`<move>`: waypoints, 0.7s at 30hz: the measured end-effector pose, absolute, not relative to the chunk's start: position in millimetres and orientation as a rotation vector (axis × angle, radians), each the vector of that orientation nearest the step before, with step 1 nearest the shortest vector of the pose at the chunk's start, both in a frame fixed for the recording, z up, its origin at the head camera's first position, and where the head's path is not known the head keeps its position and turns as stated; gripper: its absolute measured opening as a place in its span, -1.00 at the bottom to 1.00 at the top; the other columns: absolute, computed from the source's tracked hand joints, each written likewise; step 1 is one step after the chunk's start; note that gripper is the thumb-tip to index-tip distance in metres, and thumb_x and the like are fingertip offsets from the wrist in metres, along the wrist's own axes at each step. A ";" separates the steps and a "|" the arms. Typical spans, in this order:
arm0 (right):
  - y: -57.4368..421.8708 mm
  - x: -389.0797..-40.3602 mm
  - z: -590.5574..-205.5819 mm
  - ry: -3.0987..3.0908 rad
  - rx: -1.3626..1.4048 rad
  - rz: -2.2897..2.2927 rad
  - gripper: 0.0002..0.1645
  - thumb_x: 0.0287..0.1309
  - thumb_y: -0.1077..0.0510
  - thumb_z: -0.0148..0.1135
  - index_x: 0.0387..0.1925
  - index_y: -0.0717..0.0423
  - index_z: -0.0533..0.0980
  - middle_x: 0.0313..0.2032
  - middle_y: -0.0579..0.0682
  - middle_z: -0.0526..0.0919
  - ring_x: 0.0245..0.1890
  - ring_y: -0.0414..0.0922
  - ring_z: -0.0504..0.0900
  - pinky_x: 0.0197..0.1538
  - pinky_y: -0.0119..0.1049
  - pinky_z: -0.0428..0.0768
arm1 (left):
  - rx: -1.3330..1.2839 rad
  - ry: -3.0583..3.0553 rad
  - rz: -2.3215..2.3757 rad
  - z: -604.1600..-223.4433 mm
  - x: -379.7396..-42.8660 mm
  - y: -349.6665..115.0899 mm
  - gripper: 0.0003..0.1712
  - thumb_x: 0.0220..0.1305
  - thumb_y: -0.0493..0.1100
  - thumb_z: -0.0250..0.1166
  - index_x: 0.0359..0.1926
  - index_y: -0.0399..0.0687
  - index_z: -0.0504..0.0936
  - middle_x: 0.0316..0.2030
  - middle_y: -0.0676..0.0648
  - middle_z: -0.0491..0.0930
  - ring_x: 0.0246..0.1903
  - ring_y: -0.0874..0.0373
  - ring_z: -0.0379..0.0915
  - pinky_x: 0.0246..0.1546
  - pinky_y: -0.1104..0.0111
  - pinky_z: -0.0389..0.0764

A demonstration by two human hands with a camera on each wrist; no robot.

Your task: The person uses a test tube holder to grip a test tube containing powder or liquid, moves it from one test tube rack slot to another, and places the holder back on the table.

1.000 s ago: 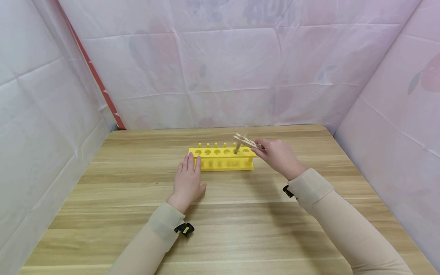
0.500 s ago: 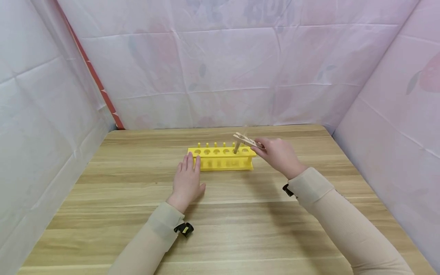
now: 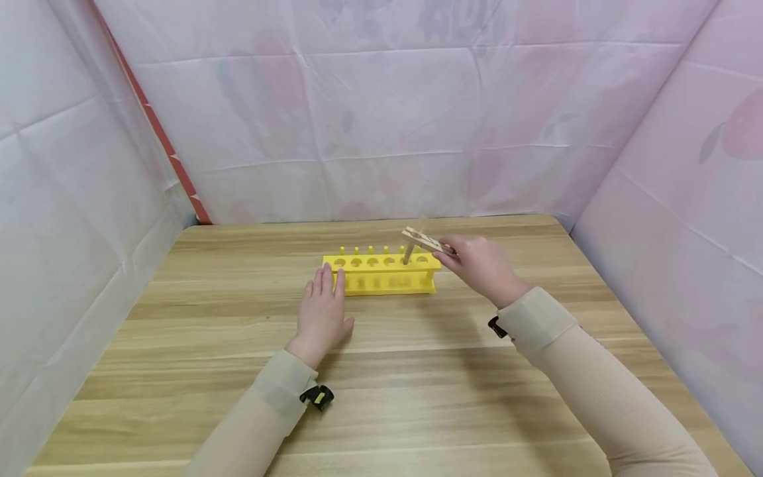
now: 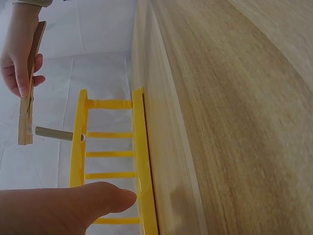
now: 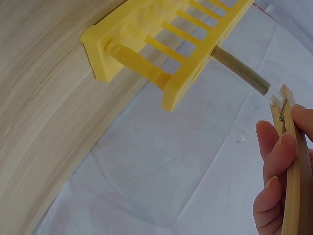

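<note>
A yellow test tube rack (image 3: 375, 268) stands on the wooden table, with a row of round holes along its top plate. My left hand (image 3: 320, 315) lies at its left end, fingers straight and their tips on the top plate's front edge; the thumb (image 4: 110, 196) reaches out beside it. In my right hand (image 3: 483, 268) I grip a wooden test tube clamp (image 3: 430, 242). The clamp's tip holds a tilted glass test tube (image 5: 242, 70) near its clear upper part, with grey-brown contents below. The tube's lower end is right at the second hole from the right.
Short yellow pegs (image 3: 371, 250) rise along the rack's back. Light patterned cloth (image 3: 381, 119) hangs behind the table (image 3: 381, 397) and on both sides. A red strip (image 3: 156, 129) runs down the left rear corner. Black straps (image 3: 318, 397) sit at both wrists.
</note>
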State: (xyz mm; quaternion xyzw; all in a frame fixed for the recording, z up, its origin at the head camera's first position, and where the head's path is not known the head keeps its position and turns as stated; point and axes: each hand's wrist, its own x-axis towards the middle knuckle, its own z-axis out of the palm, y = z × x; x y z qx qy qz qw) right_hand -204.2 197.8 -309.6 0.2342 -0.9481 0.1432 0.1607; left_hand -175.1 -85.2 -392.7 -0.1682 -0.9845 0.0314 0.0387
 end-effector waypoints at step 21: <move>199.7 -204.1 -306.7 -2.725 0.658 0.386 -0.68 0.17 0.06 0.24 -0.15 0.22 0.58 -0.49 0.02 0.66 -0.70 -0.22 0.44 -0.63 -0.27 0.42 | -0.519 -3.039 0.108 -393.5 -177.0 -81.9 0.14 0.09 0.27 0.26 0.41 -0.31 -0.07 0.37 -0.43 -0.13 0.35 -0.26 -0.15 0.32 0.03 0.02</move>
